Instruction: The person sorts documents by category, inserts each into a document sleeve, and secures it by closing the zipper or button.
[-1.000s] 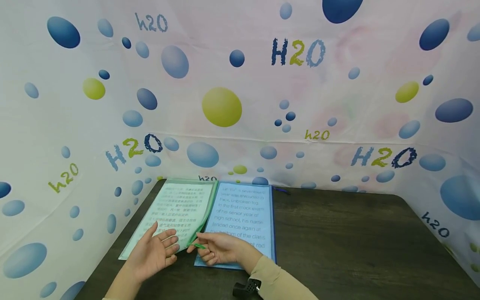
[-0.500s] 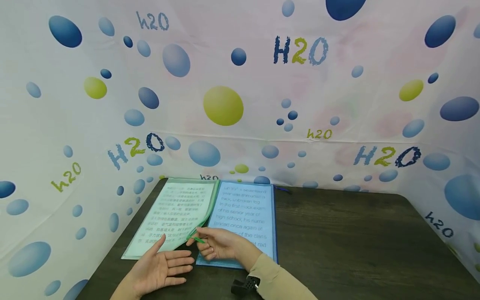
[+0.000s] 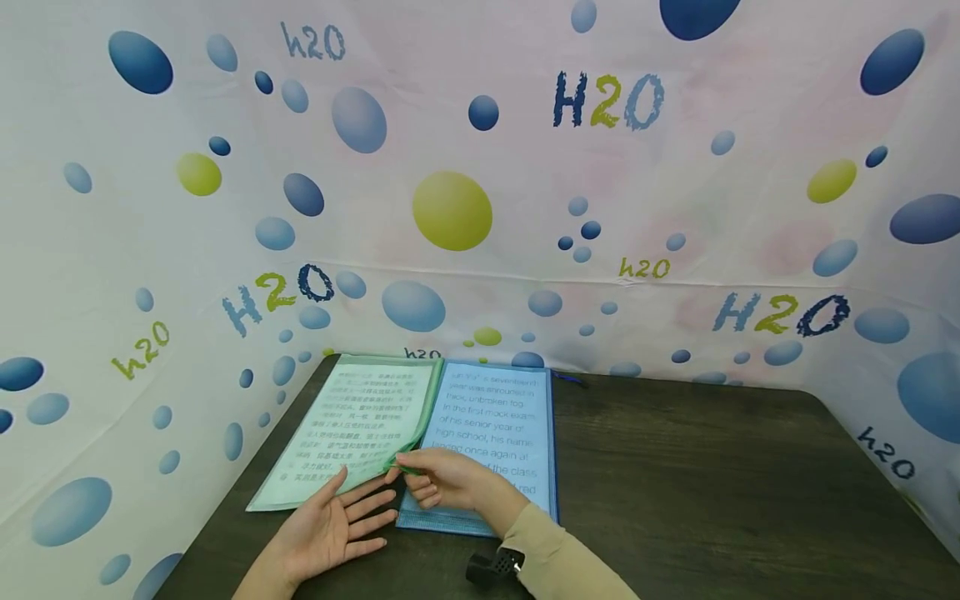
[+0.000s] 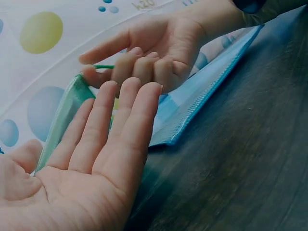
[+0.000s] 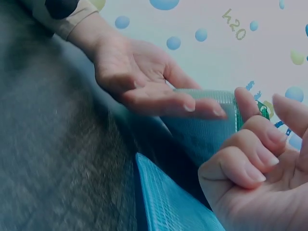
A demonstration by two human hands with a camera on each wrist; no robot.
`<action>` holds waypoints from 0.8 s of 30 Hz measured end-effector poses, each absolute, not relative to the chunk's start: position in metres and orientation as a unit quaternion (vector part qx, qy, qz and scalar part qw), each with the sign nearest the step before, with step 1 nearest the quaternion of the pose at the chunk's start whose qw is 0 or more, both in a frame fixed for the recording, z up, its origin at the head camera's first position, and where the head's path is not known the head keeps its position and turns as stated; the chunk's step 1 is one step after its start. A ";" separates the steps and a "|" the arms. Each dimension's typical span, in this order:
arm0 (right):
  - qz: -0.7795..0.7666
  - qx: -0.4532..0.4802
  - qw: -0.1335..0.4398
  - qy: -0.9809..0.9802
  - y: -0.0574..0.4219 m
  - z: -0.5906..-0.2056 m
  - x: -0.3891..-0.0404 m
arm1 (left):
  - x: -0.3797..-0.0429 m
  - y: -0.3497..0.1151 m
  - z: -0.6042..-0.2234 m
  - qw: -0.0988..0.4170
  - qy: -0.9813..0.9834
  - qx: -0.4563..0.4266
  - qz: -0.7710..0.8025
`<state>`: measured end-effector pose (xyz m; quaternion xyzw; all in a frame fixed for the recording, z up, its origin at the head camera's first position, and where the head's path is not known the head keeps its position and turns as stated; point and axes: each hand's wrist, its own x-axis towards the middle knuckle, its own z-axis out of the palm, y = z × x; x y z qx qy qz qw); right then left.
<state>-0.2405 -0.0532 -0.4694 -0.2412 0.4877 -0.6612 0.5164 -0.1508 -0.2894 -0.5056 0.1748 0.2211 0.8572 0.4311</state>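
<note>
In the head view a green zip pouch (image 3: pixel 352 417) with a printed sheet lies at the left, its near right corner raised. My right hand (image 3: pixel 446 482) pinches a thin green zipper pull (image 4: pixel 103 66) at that corner between thumb and forefinger, the other fingers curled. Below the pouch's near edge, my left hand (image 3: pixel 326 529) is palm up with fingers extended; its fingertips lie close to the right hand. Whether they touch the pouch I cannot tell. A blue zip pouch (image 3: pixel 487 408) with English text lies to the right, partly hidden by my right hand and forearm.
Both pouches lie on a dark wooden table (image 3: pixel 697 483). A blue zipper pull (image 3: pixel 570 379) extends from the blue pouch's far right corner. Behind stands a white backdrop (image 3: pixel 517 158) with coloured dots. A black wrist device (image 3: pixel 495 567) sits at my right sleeve.
My left hand has shifted down and then slightly right, its fingers straighter and more spread. The right hand keeps its pinch and has risen a little. The head view has turned slightly left.
</note>
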 end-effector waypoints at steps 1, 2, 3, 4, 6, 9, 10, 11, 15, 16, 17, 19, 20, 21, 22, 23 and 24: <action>-0.659 -0.240 0.509 0.499 -0.053 -0.469 -0.241 | -0.151 -0.290 -0.505 0.430 0.223 0.172 0.858; -0.656 -0.242 0.500 0.511 -0.053 -0.469 -0.242 | -0.151 -0.291 -0.505 0.428 0.225 0.170 0.858; -0.653 -0.243 0.493 0.521 -0.052 -0.469 -0.242 | -0.151 -0.291 -0.504 0.428 0.227 0.167 0.859; -0.650 -0.245 0.488 0.529 -0.052 -0.470 -0.243 | -0.151 -0.292 -0.504 0.428 0.228 0.163 0.859; -0.646 -0.246 0.484 0.536 -0.052 -0.470 -0.244 | -0.151 -0.293 -0.503 0.428 0.233 0.157 0.859; -0.641 -0.247 0.482 0.544 -0.052 -0.471 -0.245 | -0.150 -0.294 -0.503 0.425 0.241 0.148 0.860; -0.639 -0.248 0.480 0.547 -0.052 -0.471 -0.245 | -0.149 -0.294 -0.502 0.424 0.242 0.147 0.860; -0.637 -0.253 0.476 0.551 -0.052 -0.472 -0.245 | -0.149 -0.294 -0.502 0.423 0.243 0.144 0.861; -0.616 -0.274 0.453 0.583 -0.052 -0.474 -0.247 | -0.147 -0.295 -0.502 0.425 0.238 0.138 0.862; -0.610 -0.280 0.443 0.594 -0.052 -0.474 -0.248 | -0.147 -0.295 -0.502 0.426 0.235 0.137 0.863; -0.605 -0.285 0.432 0.605 -0.051 -0.474 -0.248 | -0.147 -0.295 -0.502 0.428 0.232 0.136 0.863; -0.596 -0.291 0.409 0.627 -0.051 -0.474 -0.249 | -0.147 -0.295 -0.503 0.431 0.226 0.139 0.863; -0.592 -0.294 0.397 0.637 -0.050 -0.473 -0.249 | -0.147 -0.295 -0.503 0.432 0.224 0.143 0.862; -0.589 -0.297 0.387 0.644 -0.050 -0.473 -0.249 | -0.147 -0.295 -0.503 0.433 0.222 0.145 0.862; -0.587 -0.299 0.378 0.650 -0.050 -0.472 -0.249 | -0.148 -0.295 -0.504 0.434 0.220 0.147 0.861; -0.585 -0.301 0.372 0.655 -0.050 -0.472 -0.249 | -0.148 -0.295 -0.504 0.434 0.219 0.149 0.861; -0.583 -0.303 0.366 0.659 -0.051 -0.472 -0.249 | -0.148 -0.295 -0.504 0.434 0.218 0.150 0.861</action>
